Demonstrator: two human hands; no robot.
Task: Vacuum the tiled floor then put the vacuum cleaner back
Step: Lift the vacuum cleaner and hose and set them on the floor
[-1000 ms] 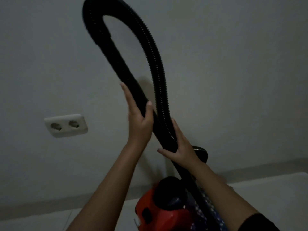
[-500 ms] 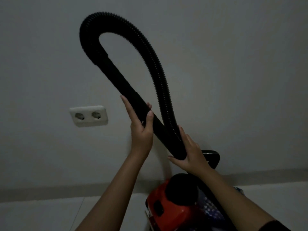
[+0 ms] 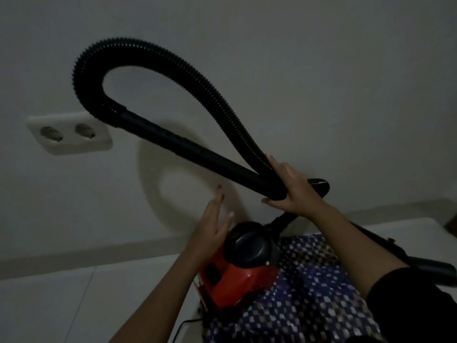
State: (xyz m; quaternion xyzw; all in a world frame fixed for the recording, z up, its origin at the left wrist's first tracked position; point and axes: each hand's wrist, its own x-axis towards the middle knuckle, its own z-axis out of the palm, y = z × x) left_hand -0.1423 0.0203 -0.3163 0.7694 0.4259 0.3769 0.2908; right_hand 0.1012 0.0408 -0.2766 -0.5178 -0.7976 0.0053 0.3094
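The red vacuum cleaner body (image 3: 237, 284) with a black round top stands on the tiled floor (image 3: 61, 305) by the wall. Its black ribbed hose (image 3: 173, 58) loops up and back down into a smooth black wand (image 3: 197, 154). My right hand (image 3: 291, 188) grips the wand and hose together where they cross. My left hand (image 3: 215, 226) is off the wand, fingers spread, just left of the vacuum's black top. A black nozzle end (image 3: 320, 185) sticks out past my right hand.
A white double wall socket (image 3: 69, 136) sits on the wall at the left. A skirting strip (image 3: 86, 253) runs along the wall's foot. A patterned blue cloth (image 3: 309, 293) lies below the vacuum. A thin black cord (image 3: 183, 328) trails on the floor. Another black tube (image 3: 430, 267) lies at the right.
My left hand let go of the wand and dropped beside the vacuum body. The hose loop tilted lower and leftward, and my right hand now closes around wand and hose.
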